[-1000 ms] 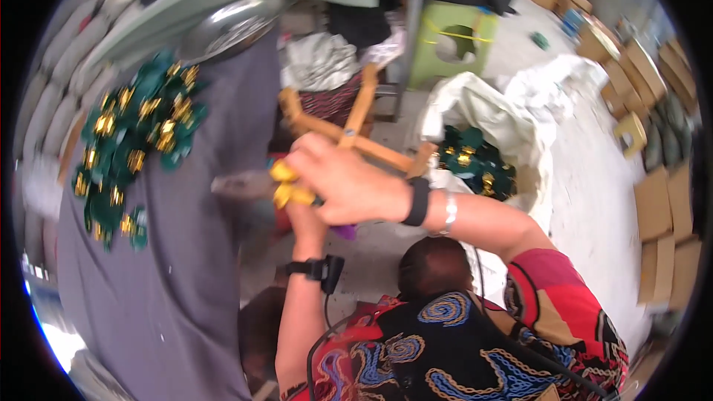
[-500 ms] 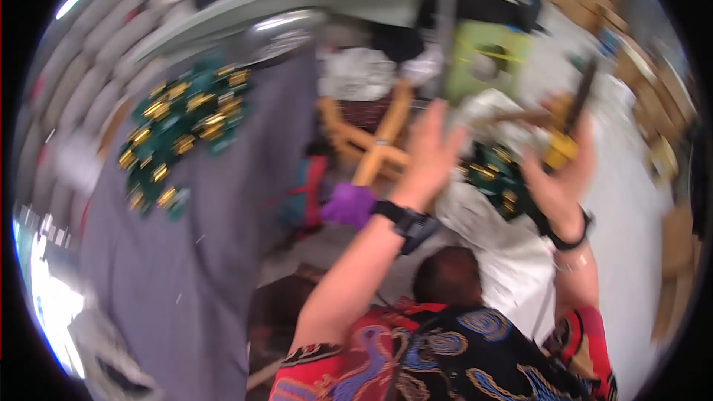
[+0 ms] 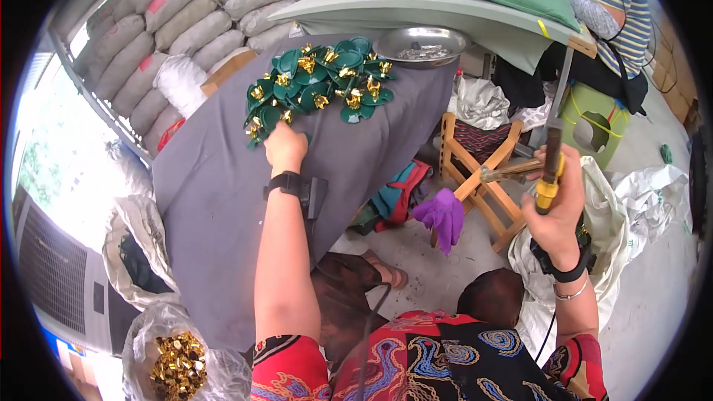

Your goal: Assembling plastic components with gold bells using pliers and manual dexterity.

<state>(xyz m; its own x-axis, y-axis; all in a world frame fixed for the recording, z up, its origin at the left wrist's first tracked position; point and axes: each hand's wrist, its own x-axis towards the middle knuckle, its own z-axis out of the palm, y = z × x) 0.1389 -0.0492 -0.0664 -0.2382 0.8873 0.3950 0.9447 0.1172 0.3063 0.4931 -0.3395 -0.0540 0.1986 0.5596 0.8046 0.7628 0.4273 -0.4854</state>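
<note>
A pile of dark green discs with gold metal clips (image 3: 319, 87) lies on the grey cloth-covered table (image 3: 215, 171). My left hand (image 3: 286, 147) reaches the pile's near edge, its fingers bent onto a green disc with a gold clip; its fingertips are partly hidden. My right hand (image 3: 561, 204) is raised above a white sack (image 3: 620, 204), wrapped round a tool with a black and yellow handle (image 3: 550, 171). A brownish rod (image 3: 512, 171) points left from the same hand; whether it belongs to that tool I cannot tell.
A metal bowl (image 3: 422, 47) sits at the table's far edge. Purple gloves (image 3: 443, 219) hang by a folding wooden stool (image 3: 481, 171). At lower left stands a bag of gold clips (image 3: 178, 364). A person in a striped shirt (image 3: 613, 0) is at the far table (image 3: 512, 6).
My view has turned left. My left hand, spread open near the white sack before, is now at the pile of green discs. My right hand still holds the black and yellow tool.
</note>
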